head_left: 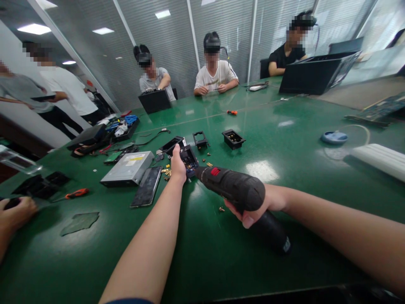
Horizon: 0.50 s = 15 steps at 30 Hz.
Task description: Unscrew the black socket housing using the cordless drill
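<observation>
Presently, open green table [300, 160] spreads ahead and to the right of us, running bare from a black housing [233, 138] to a blue rounded object [334, 137]. Our forearms reach in over the near edge, with clear surface between them broken by a loose screw [221, 209]. Room is tighter on the left, where a silver disc drive [128, 169] and a dark flat slab [147, 188] lie near our left forearm, and a co-worker's hand [19, 211] sits at the edge of view. Up front, our left hand [179, 165] holds a black box [190, 159] in front of us, thumb on its side; the fingers behind it are hidden, but the grip looks closed. Our right hand [257, 216] wraps its fingers around the handle of a power drill [234, 185], nose pointed at the box. Whether the tip touches, we cannot tell. Brass pieces [167, 171] lie just beside the box.
</observation>
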Each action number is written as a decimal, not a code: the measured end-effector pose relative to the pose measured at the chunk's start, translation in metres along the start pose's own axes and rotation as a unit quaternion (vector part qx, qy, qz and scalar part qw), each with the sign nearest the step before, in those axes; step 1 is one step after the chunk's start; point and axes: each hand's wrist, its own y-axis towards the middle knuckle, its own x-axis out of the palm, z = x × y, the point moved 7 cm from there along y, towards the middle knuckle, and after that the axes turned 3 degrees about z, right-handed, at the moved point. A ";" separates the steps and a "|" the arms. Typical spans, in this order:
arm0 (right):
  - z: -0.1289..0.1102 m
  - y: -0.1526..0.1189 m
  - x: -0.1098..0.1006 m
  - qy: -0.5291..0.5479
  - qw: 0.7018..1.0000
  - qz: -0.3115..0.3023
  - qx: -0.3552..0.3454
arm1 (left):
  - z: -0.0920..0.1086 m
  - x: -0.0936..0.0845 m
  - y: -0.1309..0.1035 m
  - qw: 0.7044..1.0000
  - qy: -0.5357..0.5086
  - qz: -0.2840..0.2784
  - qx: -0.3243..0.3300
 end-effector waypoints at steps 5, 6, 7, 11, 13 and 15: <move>0.001 -0.004 -0.002 -0.024 1.000 -0.013 0.013 | 0.001 -0.001 0.003 0.999 0.016 -0.035 0.022; 0.001 -0.004 -0.003 -0.024 1.000 -0.010 0.008 | 0.001 -0.001 0.003 0.999 0.017 -0.040 0.023; 0.000 -0.003 -0.003 -0.023 1.000 -0.009 0.007 | 0.001 -0.002 0.003 0.999 0.017 -0.042 0.021; -0.001 -0.002 -0.001 -0.015 1.000 -0.007 0.006 | 0.003 -0.001 0.001 0.999 0.013 -0.039 0.019; -0.003 -0.002 -0.001 -0.012 1.000 -0.001 0.002 | 0.005 -0.001 0.001 0.999 0.010 -0.039 0.023; -0.004 -0.002 0.000 -0.010 1.000 -0.001 -0.001 | 0.005 0.000 0.000 0.999 0.004 -0.047 0.015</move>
